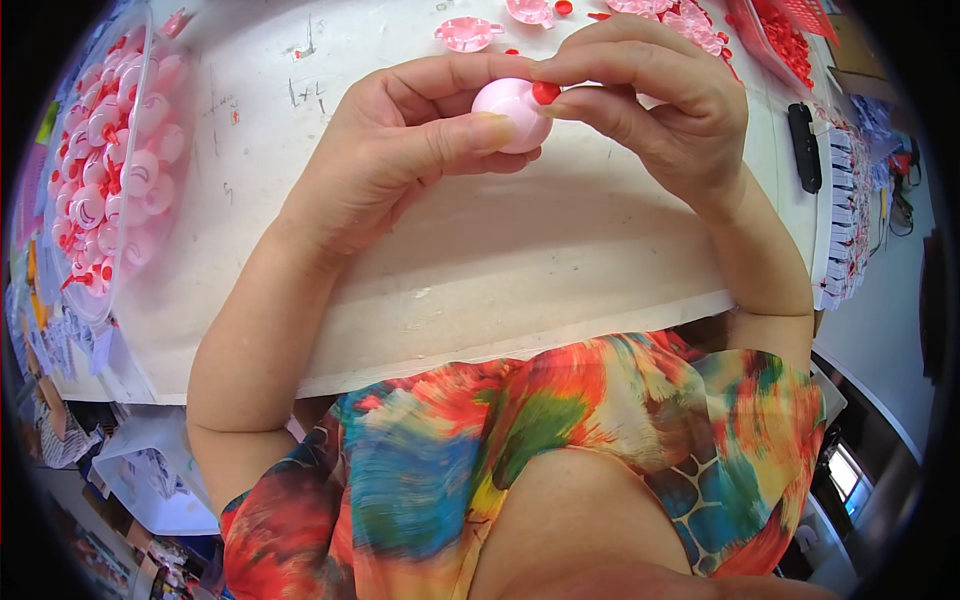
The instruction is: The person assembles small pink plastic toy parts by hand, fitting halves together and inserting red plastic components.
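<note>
As the left hand (395, 140) clasps a pink ball (504, 98), the right hand (675, 105) arches inward, grip pinching its red knob (546, 92).

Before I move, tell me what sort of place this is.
Likely a small assembly workshop: a translucent plastic tub of round pink plastic pieces and a pink plastic tray of small red parts sit on a pale worktable, while the left hand holds a pink plastic ball.
</note>
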The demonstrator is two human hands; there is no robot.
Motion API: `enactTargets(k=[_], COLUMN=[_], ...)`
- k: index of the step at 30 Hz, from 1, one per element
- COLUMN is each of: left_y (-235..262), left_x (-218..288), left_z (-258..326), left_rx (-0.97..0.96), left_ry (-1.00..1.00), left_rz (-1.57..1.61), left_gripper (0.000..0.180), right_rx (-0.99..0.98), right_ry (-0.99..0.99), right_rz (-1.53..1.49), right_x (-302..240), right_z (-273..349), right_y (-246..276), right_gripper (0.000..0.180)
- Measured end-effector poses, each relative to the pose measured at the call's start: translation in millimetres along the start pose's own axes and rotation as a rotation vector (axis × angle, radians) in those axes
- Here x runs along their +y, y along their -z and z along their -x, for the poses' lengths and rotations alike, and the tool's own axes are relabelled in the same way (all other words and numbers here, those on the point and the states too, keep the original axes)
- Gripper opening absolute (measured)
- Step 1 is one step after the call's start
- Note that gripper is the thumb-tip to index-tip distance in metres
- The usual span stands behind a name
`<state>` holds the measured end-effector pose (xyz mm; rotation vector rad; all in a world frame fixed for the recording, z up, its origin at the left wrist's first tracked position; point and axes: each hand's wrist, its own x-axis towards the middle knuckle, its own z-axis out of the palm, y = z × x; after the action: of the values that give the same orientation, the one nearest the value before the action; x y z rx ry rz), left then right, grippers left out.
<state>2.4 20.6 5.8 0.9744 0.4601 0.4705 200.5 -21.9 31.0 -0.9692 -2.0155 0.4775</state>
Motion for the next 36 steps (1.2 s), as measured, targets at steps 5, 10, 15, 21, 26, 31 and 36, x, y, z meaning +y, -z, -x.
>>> enactTargets(k=[5,10,15,21,26,31,36], left_y=[-0.2,0.8,0.8,-3.2,-4.8,-7.9,-6.5], left_x=[-0.4,-2.2,-4.8,-3.1,-4.9,-4.8,-1.5], left_z=[-1.1,-0.5,0.0,1.5,2.2,-1.7,-0.1], left_rx=[-0.007,-0.010,-0.001,-0.016,0.008,-0.017,-0.062], left_ry=[0.018,0.017,0.015,0.086,0.073,0.077,0.101], left_rz=[-0.001,-0.026,-0.030,0.044,-0.055,0.085,0.236], left_gripper=[0.044,0.045,0.045,0.045,0.048,0.051,0.053], right_rx=[-0.064,-0.079,-0.096,-0.129,-0.213,-0.076,-0.094], right_ry=[-0.010,0.032,-0.014,-0.072,-0.145,-0.305,-0.268], right_rz=[-0.003,0.015,0.020,-0.139,-0.177,-0.329,-0.381], right_x=[-1.5,-1.5,-6.3,2.4,0.6,-3.0,-3.4], right_z=[0.5,0.3,1.7,2.9,1.6,5.4,-0.5], right_y=[0.7,1.9,1.3,4.5,6.8,3.0,6.6], right_gripper=[0.018,0.019,0.019,0.016,0.016,0.011,0.014])
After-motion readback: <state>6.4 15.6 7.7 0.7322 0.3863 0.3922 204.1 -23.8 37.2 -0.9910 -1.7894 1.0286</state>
